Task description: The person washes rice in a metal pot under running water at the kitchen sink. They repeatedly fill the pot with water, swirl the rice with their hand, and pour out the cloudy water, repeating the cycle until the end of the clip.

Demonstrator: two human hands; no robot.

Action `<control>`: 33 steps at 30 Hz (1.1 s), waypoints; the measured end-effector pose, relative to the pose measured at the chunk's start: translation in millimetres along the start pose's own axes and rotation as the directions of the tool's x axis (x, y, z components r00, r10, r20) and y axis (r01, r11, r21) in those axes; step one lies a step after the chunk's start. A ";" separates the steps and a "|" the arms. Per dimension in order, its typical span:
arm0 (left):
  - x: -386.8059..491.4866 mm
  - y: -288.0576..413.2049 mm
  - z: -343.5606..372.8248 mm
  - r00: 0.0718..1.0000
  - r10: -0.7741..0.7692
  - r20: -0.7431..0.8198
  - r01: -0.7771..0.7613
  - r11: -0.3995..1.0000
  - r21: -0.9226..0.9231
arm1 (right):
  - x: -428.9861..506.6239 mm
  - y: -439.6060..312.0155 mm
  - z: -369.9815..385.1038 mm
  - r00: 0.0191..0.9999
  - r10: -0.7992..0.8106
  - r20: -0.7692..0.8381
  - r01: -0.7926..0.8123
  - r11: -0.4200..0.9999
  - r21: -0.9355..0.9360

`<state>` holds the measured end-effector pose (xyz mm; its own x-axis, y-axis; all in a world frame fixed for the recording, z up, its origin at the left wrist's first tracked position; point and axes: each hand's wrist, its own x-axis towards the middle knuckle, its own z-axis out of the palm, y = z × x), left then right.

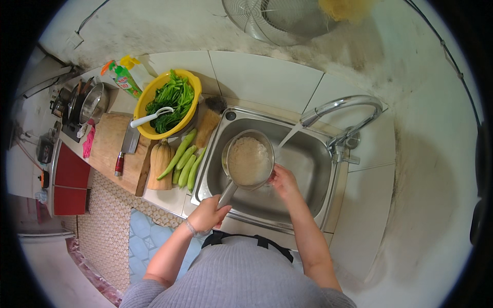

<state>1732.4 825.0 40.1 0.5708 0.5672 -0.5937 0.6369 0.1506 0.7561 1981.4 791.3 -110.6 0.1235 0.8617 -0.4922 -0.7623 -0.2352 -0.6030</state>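
My left hand (210, 215) is closed around the handle of a round metal strainer or pan (249, 158), which holds pale grains, probably rice, over the stainless steel sink (308, 184). Another round rim shows just beneath it at its left. At the vessel's right side is my right hand (283, 181), its fingertips partly hidden by the rim; whether they grip it cannot be told. Water (289, 136) runs from the curved chrome faucet (342, 104) into the sink, to the right of the vessel.
Left of the sink lie green ridged gourds (186, 165), a butternut squash (160, 169) and a wooden cutting board (108, 150) with a cleaver (131, 138). Behind them, a yellow basin (198, 82) holds leafy greens (173, 96) and a white peeler (148, 118). Spray bottles (127, 81) stand by the wall.
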 end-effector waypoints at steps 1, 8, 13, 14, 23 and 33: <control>11.4 -3.5 0.8 1.000 0.007 0.021 -0.005 0.995 -0.096 | 2.7 -7.1 -0.8 0.999 -0.026 -0.048 0.024 0.999 -0.038; 62.1 -21.4 18.5 0.962 0.098 0.255 0.069 0.817 -0.572 | -6.5 -65.1 1.7 0.882 -0.385 -0.272 0.261 0.879 -0.398; 72.9 -14.7 36.5 0.947 0.167 0.274 0.013 0.834 -0.552 | -0.2 -88.7 26.9 0.733 -0.592 0.335 0.448 0.050 -0.892; 73.2 -12.5 38.3 0.947 0.153 0.281 0.006 0.869 -0.495 | 7.4 -89.5 33.2 0.788 -0.506 0.350 0.382 -0.045 -0.923; 82.0 -6.2 48.5 0.960 0.155 0.233 -0.023 0.874 -0.486 | 23.3 -71.7 35.5 0.989 -0.034 -0.146 -0.150 -0.237 -0.960; 81.2 -21.3 42.3 0.929 0.197 0.312 -0.031 0.884 -0.466 | 27.1 -52.7 30.4 0.992 -0.086 -0.094 -0.023 0.607 -0.794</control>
<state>1787.2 833.7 -35.9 0.8179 0.3037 -0.4886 0.3039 0.4931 0.8152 2005.7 840.6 -73.0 0.2484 0.8325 -0.4953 0.0386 -0.5194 -0.8536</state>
